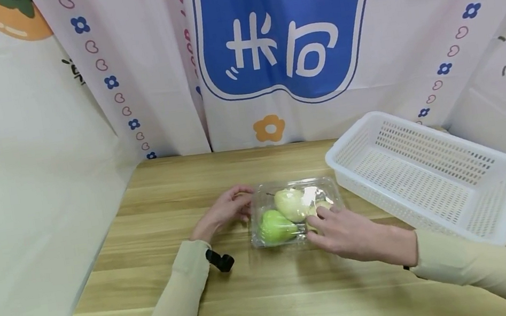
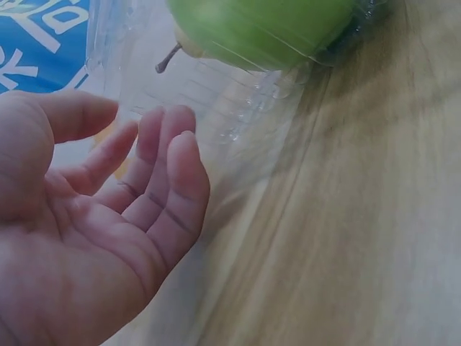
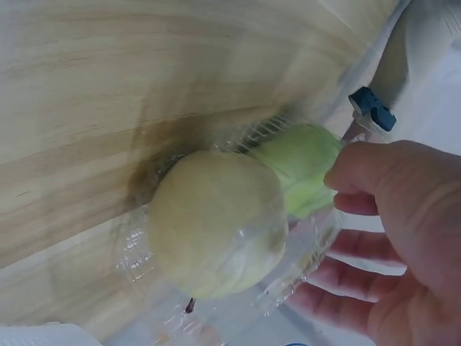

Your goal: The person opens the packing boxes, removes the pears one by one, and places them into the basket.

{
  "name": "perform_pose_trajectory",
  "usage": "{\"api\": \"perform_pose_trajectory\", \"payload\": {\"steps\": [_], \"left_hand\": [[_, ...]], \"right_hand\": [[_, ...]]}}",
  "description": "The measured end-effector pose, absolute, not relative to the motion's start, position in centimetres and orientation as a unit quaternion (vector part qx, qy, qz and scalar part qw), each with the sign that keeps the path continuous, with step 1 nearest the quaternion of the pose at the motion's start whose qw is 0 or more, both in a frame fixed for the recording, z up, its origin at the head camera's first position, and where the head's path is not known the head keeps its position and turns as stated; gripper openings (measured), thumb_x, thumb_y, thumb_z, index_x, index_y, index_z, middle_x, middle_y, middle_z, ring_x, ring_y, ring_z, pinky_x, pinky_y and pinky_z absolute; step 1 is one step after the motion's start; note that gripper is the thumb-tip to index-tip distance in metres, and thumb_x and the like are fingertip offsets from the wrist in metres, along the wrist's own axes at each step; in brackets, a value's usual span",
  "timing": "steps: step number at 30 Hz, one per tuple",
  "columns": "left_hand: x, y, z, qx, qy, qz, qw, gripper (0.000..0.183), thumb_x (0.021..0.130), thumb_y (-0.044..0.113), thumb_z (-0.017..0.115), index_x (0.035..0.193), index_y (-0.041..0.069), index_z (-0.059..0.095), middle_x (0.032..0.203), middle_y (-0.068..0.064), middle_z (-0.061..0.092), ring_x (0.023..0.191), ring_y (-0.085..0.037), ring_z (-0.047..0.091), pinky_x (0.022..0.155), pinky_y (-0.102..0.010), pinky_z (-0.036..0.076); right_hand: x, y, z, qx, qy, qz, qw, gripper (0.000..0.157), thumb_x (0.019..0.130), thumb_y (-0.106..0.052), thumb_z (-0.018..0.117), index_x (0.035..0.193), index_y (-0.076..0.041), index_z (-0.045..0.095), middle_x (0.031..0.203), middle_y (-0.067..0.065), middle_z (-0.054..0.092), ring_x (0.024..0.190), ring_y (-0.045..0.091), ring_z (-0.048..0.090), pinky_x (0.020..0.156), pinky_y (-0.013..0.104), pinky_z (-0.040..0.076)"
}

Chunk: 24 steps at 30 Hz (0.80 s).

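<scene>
A clear plastic fruit box (image 1: 261, 204) lies on the table with pears inside. Its green pear (image 1: 274, 226) is at the near left, a pale yellow pear (image 1: 291, 204) is behind it, and another pale pear (image 1: 323, 206) on the right is partly covered by my right hand. My left hand (image 1: 224, 213) is beside the box's left end, fingers loosely bent; the left wrist view shows nothing in its palm (image 2: 94, 238). Over the near right part of the box is my right hand (image 1: 348, 231), fingertips right at the plastic, fingers bent without closing round anything.
A white perforated plastic basket (image 1: 430, 176) stands at the right of the wooden table (image 1: 236, 311), close to the box. Printed cloth (image 1: 165, 84) hangs along the back, and pale cloth sides flank the table. A black band (image 1: 220, 260) sits on the left wrist.
</scene>
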<state>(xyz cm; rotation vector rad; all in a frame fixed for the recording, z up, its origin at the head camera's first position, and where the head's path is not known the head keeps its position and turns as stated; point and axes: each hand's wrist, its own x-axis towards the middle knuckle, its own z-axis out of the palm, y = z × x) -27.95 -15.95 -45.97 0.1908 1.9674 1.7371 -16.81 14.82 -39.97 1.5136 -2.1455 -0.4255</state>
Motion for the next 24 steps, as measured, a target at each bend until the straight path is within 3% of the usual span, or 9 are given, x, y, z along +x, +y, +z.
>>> {"api": "perform_pose_trajectory", "payload": {"steps": [12, 19, 24], "left_hand": [[-28.2, -15.9, -46.9, 0.092, 0.708, 0.643, 0.276, 0.033, 0.101, 0.015, 0.054, 0.130, 0.003, 0.046, 0.097, -0.006, 0.056, 0.080, -0.017, 0.059, 0.067, -0.029, 0.054], [-28.2, -16.0, -46.8, 0.099, 0.709, 0.642, 0.275, 0.034, 0.100, 0.013, 0.055, 0.129, 0.001, 0.044, 0.110, -0.009, 0.052, 0.087, -0.017, 0.059, 0.071, -0.028, 0.055], [-28.1, -16.0, -46.6, 0.111, 0.700, 0.653, 0.266, 0.022, 0.098, 0.008, 0.055, 0.117, 0.000, 0.049, 0.109, -0.006, 0.050, 0.091, -0.015, 0.058, 0.079, -0.027, 0.055]], "right_hand": [[-16.3, 14.6, -41.0, 0.547, -0.756, -0.249, 0.260, 0.021, 0.076, -0.013, 0.070, 0.095, -0.011, 0.060, 0.103, 0.010, 0.061, 0.075, 0.018, 0.052, 0.055, 0.025, 0.049], [-16.0, 14.5, -41.1, 0.542, -0.749, -0.267, 0.271, 0.018, 0.082, -0.006, 0.053, 0.098, -0.008, 0.060, 0.107, 0.014, 0.065, 0.077, 0.019, 0.056, 0.056, 0.025, 0.051], [-15.6, 14.1, -40.9, 0.531, -0.753, -0.289, 0.259, 0.021, 0.084, -0.012, 0.066, 0.104, -0.008, 0.063, 0.109, 0.013, 0.065, 0.081, 0.019, 0.060, 0.060, 0.025, 0.055]]}}
